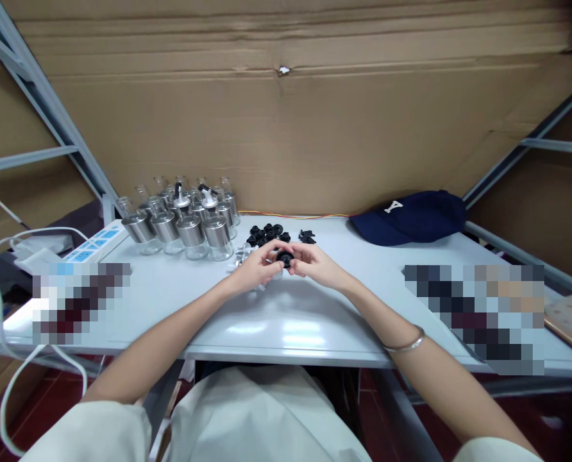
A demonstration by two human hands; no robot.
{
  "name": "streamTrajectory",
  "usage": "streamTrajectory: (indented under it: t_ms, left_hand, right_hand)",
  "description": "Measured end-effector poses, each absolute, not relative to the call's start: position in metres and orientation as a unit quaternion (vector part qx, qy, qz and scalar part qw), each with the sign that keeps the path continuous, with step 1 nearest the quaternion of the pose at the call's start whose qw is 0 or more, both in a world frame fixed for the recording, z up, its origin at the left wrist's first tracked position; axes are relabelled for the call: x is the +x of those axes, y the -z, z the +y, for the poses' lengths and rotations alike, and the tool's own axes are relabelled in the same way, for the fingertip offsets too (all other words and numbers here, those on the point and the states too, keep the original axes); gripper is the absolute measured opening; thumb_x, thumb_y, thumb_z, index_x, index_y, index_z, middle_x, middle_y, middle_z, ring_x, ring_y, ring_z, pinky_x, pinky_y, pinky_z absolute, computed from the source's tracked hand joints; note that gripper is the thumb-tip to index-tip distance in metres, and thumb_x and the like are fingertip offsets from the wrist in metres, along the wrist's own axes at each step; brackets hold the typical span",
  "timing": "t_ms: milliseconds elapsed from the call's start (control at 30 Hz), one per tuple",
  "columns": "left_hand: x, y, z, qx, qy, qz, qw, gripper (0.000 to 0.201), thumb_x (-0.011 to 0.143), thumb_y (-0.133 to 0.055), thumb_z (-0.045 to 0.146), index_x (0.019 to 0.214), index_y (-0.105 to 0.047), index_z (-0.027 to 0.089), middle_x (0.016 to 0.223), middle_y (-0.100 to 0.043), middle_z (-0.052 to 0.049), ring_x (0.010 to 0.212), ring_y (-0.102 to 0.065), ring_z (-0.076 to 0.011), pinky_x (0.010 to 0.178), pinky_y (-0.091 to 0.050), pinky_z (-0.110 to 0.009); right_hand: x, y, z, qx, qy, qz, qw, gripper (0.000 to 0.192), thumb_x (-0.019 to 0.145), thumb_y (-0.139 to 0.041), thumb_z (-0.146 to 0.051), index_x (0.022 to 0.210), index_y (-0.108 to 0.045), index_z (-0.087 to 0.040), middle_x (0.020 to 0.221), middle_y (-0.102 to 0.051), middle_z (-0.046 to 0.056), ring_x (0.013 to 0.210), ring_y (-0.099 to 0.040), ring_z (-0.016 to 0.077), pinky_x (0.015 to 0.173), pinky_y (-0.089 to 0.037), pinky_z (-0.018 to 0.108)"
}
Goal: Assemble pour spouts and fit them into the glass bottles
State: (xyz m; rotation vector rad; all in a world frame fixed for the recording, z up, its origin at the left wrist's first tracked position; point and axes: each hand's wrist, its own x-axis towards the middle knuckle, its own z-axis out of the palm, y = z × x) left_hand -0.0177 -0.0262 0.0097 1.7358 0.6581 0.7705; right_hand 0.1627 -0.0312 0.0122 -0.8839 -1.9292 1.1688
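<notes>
Above the table, my left hand (257, 264) and my right hand (317, 263) meet at the fingertips. Between them is a round black stopper-like part (285, 258), gripped from both sides by thumbs and fingers. Something pale shows just under it, too small to make out. Partly hidden behind my left hand lie several clear or silvery pieces (242, 254). Beyond my fingers sits a pile of black ribbed stoppers (267, 233). To its right is a small heap of black plastic pieces (307, 236).
Several glass bottles with steel sleeves (190, 230) stand at the back left, two topped with pourer spouts (210, 196). A white power strip (98, 242) lies left of them. A navy cap (411, 218) rests at the back right. Cardboard (286, 141) walls off the white table (353, 321).
</notes>
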Motion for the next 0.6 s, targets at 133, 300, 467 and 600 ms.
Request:
streamTrajectory:
  t_ms: [133, 300, 467, 600]
  left_hand:
    - [-0.0166, -0.0092, -0.0264, 0.719, -0.333, 0.282, 0.541, 0.027, 0.074, -0.052, 0.028, 0.099, -0.047, 0.018, 0.059, -0.044, 0.009, 0.038, -0.032, -0.0013, 0.04, -0.026, -0.016]
    - [-0.0154, -0.0102, -0.0284, 0.71, -0.341, 0.287, 0.545, 0.026, 0.071, -0.051, 0.026, 0.095, -0.045, 0.018, 0.063, -0.049, 0.008, 0.039, -0.03, -0.0009, 0.043, -0.024, -0.017]
    - [-0.0141, -0.0116, -0.0304, 0.707, -0.352, 0.287, 0.541, 0.024, 0.068, -0.05, 0.024, 0.091, -0.045, 0.018, 0.062, -0.052, 0.008, 0.042, -0.03, -0.0018, 0.047, -0.024, -0.018]
    - [-0.0139, -0.0114, -0.0301, 0.715, -0.356, 0.287, 0.529, 0.023, 0.068, -0.048, 0.023, 0.09, -0.046, 0.018, 0.063, -0.053, 0.007, 0.045, -0.033, -0.0028, 0.05, -0.027, -0.019]
  right_hand:
    - [0.1622, -0.0128, -0.0326, -0.349, -0.437, -0.751, 0.351, 0.021, 0.07, -0.048, -0.027, 0.085, -0.056, -0.015, 0.057, -0.051, -0.003, 0.051, -0.04, 0.009, 0.047, -0.031, 0.021]
    - [0.1611, -0.0124, -0.0336, -0.358, -0.436, -0.748, 0.35, 0.026, 0.069, -0.047, -0.024, 0.09, -0.058, -0.015, 0.058, -0.054, -0.002, 0.05, -0.041, 0.0091, 0.046, -0.033, 0.022]
    - [0.1607, -0.012, -0.0345, -0.356, -0.435, -0.748, 0.353, 0.028, 0.068, -0.046, -0.023, 0.092, -0.058, -0.016, 0.058, -0.055, -0.003, 0.047, -0.042, 0.0084, 0.046, -0.036, 0.022]
    - [0.1606, -0.0119, -0.0346, -0.356, -0.428, -0.753, 0.351, 0.029, 0.068, -0.046, -0.022, 0.093, -0.058, -0.015, 0.058, -0.055, -0.002, 0.047, -0.044, 0.0087, 0.048, -0.037, 0.022]
